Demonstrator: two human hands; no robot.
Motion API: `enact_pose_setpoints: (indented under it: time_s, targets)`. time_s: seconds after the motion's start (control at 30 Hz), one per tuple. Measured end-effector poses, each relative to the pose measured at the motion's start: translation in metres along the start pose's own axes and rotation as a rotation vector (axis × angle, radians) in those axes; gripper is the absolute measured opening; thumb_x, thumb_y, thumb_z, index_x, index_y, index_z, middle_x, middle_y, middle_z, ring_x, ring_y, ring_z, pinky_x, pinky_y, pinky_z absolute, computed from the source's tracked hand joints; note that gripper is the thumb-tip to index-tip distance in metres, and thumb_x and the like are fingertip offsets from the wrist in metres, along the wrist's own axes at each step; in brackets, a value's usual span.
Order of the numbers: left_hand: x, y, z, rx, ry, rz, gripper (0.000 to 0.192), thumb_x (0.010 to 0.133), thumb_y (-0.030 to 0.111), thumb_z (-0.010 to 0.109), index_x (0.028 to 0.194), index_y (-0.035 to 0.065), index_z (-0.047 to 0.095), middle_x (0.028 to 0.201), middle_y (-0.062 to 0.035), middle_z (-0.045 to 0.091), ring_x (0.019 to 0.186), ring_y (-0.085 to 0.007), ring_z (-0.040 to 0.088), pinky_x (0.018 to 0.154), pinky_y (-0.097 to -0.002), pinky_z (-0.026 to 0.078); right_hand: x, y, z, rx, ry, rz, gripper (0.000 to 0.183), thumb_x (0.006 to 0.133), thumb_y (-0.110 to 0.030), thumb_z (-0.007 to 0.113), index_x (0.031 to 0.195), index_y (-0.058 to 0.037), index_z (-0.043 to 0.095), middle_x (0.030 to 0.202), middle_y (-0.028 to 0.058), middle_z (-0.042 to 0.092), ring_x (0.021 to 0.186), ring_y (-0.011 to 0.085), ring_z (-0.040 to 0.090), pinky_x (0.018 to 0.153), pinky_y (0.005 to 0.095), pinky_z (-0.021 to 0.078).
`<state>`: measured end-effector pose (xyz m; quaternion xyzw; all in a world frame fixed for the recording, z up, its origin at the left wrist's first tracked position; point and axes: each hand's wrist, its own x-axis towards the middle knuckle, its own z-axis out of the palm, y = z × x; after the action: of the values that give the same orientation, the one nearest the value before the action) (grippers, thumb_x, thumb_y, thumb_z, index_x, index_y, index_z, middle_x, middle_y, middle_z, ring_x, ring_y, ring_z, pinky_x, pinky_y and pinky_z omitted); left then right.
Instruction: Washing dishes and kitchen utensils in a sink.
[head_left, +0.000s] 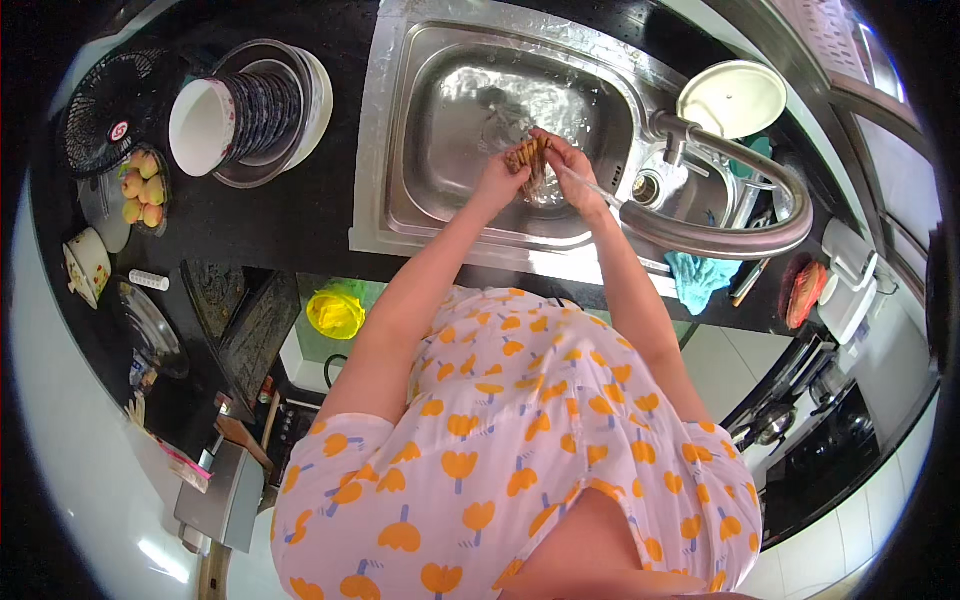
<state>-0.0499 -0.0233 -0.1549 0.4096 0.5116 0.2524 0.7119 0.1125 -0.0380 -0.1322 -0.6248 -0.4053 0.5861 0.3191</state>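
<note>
Over the large stainless steel sink basin (457, 112), my left hand (501, 182) and my right hand (571, 171) are close together. Both grip a brown and yellowish bundle (531, 159) with thin strands hanging from it; exactly what it is I cannot tell. A thin stream of water from the curved metal faucet (720, 238) reaches my right hand and the bundle. Shallow water shines on the basin floor beneath. The fingertips of both hands are partly hidden by the bundle.
Stacked bowls (259, 120) in a metal basin, a black fan (112, 112) and a plate of fruit (144, 191) stand left. Right of the basin are a small drain bowl (694, 184), a white round lid (733, 97), a teal cloth (699, 279) and a red packet (807, 294).
</note>
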Motion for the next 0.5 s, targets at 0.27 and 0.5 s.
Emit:
enact_pose_setpoints:
  time_s: [0.27,0.5]
  targets:
    - [0.024,-0.058,-0.001,-0.31,-0.096,-0.08,0.055,0.083,0.006,0.062,0.133,0.0007,0.04,0.119,-0.0079,0.055,0.104,-0.0147,0.055,0.089,-0.029,0.045,-0.014,-0.035,0.018,-0.198,-0.061,-0.12,0.067,0.083,-0.01,0.065,0.142,-0.0079,0.033,0.136,0.0122,0.043,0.129,0.0208,0.038,0.109,0.034,0.0268]
    - [0.009,-0.02,0.066,0.281,-0.229,0.428,0.078,0.081,0.011,0.065,0.146,0.0072,0.022,0.141,-0.0139,0.035,0.126,-0.0217,0.04,0.102,-0.0361,0.037,0.014,0.038,-0.001,0.377,0.592,0.052,0.023,0.084,-0.014,0.069,0.1,-0.0032,0.057,0.092,0.008,0.063,0.091,0.0177,0.06,0.076,0.0276,0.0472]
